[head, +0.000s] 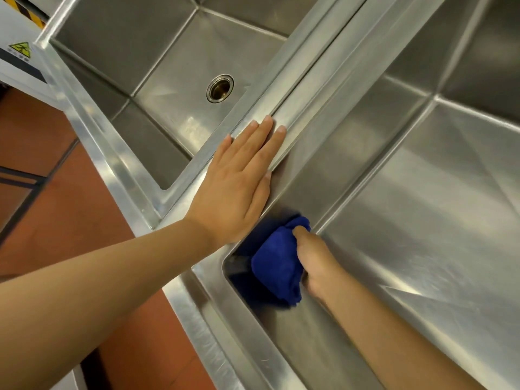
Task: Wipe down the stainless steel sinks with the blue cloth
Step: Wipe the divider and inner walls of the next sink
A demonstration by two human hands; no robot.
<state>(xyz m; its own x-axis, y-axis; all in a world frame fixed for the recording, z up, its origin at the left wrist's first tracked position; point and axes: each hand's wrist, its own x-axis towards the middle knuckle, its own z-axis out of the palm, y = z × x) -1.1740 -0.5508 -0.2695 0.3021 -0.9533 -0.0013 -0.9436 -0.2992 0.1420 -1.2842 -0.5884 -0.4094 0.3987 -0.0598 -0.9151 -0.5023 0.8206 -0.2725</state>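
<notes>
Inside the right sink (pixel 422 192), right hand (pixel 315 263) grips the blue cloth (pixel 277 266); left hand (pixel 239 187) lies flat on the divider (pixel 309 80)

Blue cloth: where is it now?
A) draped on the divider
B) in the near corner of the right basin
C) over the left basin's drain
B: the right hand grips the blue cloth against the near corner of the right basin; the left hand lies flat on the divider.

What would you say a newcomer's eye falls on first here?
The blue cloth, bunched in the right hand, stands out against the near corner of the right sink. The left hand lies flat on the divider between the basins, and a round drain sits in the left sink beyond it.
</notes>
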